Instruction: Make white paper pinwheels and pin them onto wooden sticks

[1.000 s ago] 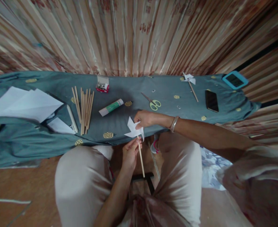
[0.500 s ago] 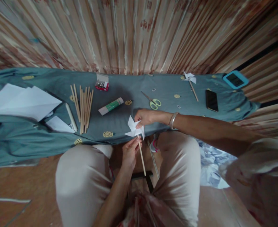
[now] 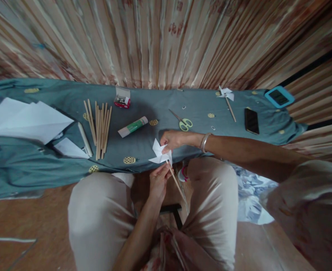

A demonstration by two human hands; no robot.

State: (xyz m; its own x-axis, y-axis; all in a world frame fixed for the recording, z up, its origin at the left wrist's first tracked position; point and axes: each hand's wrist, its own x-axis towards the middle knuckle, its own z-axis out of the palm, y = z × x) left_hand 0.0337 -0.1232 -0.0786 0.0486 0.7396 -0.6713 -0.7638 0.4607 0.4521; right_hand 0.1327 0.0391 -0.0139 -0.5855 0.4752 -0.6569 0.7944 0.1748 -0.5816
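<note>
while the left hand pinches a wooden stick near its upper end, the right hand grips a white paper pinwheel at the near edge of the worktop.

White pinwheel; yellow-patterned teal cloth

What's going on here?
A person is working with both hands at a cloth-covered table. The right hand pinches a white paper pinwheel; the left hand holds a wooden stick just below it. Whether the two are fastened can't be seen. Another pinwheel on a stick lies near the phone, scissors lie beyond the right hand.
</note>
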